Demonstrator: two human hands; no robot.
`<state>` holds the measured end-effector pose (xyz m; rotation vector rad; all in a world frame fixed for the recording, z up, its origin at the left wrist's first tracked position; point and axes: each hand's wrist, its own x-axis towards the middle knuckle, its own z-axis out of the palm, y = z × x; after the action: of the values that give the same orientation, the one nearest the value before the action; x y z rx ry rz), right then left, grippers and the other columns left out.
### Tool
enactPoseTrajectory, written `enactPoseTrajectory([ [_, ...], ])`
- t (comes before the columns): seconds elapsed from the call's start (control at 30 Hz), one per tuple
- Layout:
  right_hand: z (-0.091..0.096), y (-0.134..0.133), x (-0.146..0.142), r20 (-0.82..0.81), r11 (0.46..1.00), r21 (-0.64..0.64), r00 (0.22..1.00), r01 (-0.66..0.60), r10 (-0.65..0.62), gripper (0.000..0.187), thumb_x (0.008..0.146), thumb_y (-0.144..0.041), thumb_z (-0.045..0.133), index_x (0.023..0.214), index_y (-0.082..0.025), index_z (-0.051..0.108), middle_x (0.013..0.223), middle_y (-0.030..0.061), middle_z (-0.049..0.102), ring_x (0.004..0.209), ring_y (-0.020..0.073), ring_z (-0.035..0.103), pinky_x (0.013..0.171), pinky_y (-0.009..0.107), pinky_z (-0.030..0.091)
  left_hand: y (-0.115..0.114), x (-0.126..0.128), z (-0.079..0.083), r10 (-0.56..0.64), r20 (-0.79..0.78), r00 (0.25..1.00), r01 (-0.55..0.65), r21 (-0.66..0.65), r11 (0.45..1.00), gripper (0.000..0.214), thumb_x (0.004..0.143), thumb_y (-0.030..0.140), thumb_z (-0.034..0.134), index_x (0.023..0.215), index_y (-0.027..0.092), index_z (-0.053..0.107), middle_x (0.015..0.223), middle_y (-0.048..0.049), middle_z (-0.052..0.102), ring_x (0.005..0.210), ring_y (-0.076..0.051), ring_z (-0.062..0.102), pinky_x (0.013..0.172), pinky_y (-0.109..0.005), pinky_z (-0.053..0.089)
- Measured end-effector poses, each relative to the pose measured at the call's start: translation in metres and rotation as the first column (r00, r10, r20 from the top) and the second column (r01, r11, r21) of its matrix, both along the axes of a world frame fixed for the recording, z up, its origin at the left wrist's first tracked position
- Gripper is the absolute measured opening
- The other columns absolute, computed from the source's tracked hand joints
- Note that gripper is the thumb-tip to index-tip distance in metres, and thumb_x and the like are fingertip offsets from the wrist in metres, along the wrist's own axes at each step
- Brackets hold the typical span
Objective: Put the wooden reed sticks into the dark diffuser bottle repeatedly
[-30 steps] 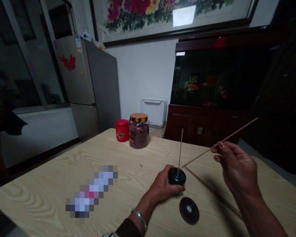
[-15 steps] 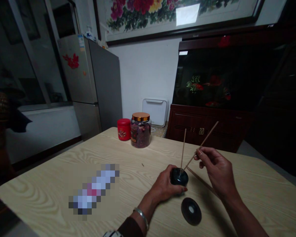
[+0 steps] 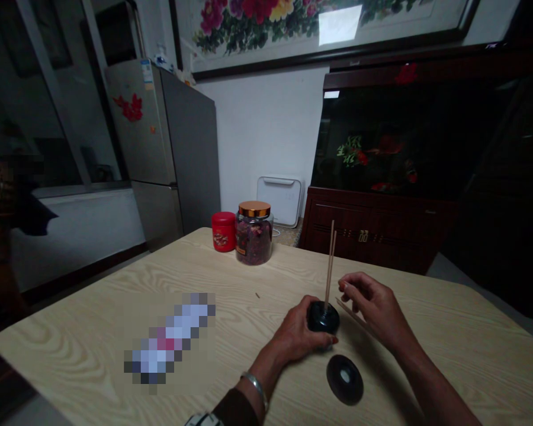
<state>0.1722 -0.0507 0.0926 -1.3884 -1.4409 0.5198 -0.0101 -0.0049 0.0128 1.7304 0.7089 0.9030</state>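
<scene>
My left hand (image 3: 293,337) is wrapped round a small dark round holder (image 3: 323,318) on the pale wooden table (image 3: 93,331). Two thin incense sticks (image 3: 330,266) stand nearly upright in the holder, close together. My right hand (image 3: 373,307) hovers just right of the sticks, its fingers loosely curled and apart, with nothing visible in them. More thin sticks (image 3: 353,315) lie flat on the table under that hand. A dark round lid (image 3: 344,378) lies flat in front of the holder.
A glass jar with a copper lid (image 3: 254,234) and a red tin (image 3: 223,232) stand at the table's far edge. A pixelated long object (image 3: 171,340) lies to the left. A fridge (image 3: 169,148) and a dark fish-tank cabinet (image 3: 373,225) stand behind.
My right hand brought the slanted stick down into the holder, stood it beside the first one and let go. My left hand kept hold of the holder.
</scene>
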Motion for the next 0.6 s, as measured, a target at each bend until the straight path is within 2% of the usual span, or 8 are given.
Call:
enactPoseTrajectory([
  [0.1,0.0,0.0,0.037,0.258,0.994,-0.11,0.966,0.017,0.012,0.025,0.087,-0.044,0.056,0.083,-0.021,0.064,0.073,0.002,0.066,0.068,0.0193,0.062,0.059,0.029,0.045,0.0,0.0,0.001,0.006,-0.005,1.0,-0.006,-0.01,1.0,0.065,0.058,0.034,0.089,0.113,0.018,0.059,0.1,-0.0031,0.065,0.091,-0.02,0.057,0.078,-0.027,0.043],
  [0.2,-0.015,0.0,0.077,0.569,0.947,-0.292,0.82,0.134,0.059,0.012,0.081,-0.029,0.058,0.073,-0.022,0.065,0.073,0.0035,0.069,0.07,0.0196,0.062,0.064,0.029,0.041,0.0,0.0,0.0,0.004,0.004,1.0,-0.004,-0.024,1.0,0.066,0.058,0.033,0.089,0.114,0.018,0.058,0.1,-0.0033,0.065,0.091,-0.02,0.057,0.077,-0.027,0.043],
  [0.27,-0.031,0.0,0.095,0.674,0.891,-0.381,0.734,0.249,0.083,0.006,0.075,-0.022,0.061,0.071,-0.022,0.067,0.077,0.0056,0.07,0.074,0.0206,0.063,0.065,0.03,0.038,-0.001,0.001,0.001,-0.004,0.017,1.0,0.005,-0.037,0.999,0.066,0.057,0.031,0.089,0.114,0.018,0.058,0.099,-0.0027,0.065,0.091,-0.019,0.057,0.077,-0.026,0.044],
  [0.33,-0.045,0.001,0.104,0.719,0.853,-0.417,0.688,0.313,0.099,0.005,0.072,-0.021,0.063,0.074,-0.022,0.068,0.084,0.0074,0.071,0.078,0.0226,0.063,0.065,0.031,0.037,-0.001,0.002,0.002,-0.004,0.022,1.0,0.006,-0.054,0.999,0.065,0.057,0.029,0.088,0.113,0.018,0.059,0.099,-0.0024,0.065,0.09,-0.019,0.057,0.076,-0.026,0.044],
  [0.4,-0.056,0.002,0.106,0.731,0.843,-0.429,0.673,0.326,0.112,0.006,0.071,-0.022,0.064,0.076,-0.023,0.069,0.088,0.0083,0.071,0.081,0.0241,0.064,0.064,0.031,0.035,-0.001,0.002,0.002,-0.003,0.018,1.0,0.004,-0.063,0.998,0.064,0.057,0.028,0.088,0.113,0.017,0.059,0.098,-0.0024,0.064,0.09,-0.018,0.057,0.076,-0.026,0.044],
  [0.6,-0.066,0.006,0.105,0.724,0.835,-0.449,0.677,0.318,0.132,0.009,0.07,-0.019,0.062,0.076,-0.021,0.068,0.088,0.0075,0.071,0.081,0.0233,0.064,0.064,0.031,0.036,0.0,0.003,0.0,-0.013,0.046,0.999,0.017,-0.073,0.997,0.064,0.056,0.026,0.088,0.113,0.017,0.059,0.099,-0.0029,0.065,0.089,-0.018,0.057,0.076,-0.026,0.044],
])
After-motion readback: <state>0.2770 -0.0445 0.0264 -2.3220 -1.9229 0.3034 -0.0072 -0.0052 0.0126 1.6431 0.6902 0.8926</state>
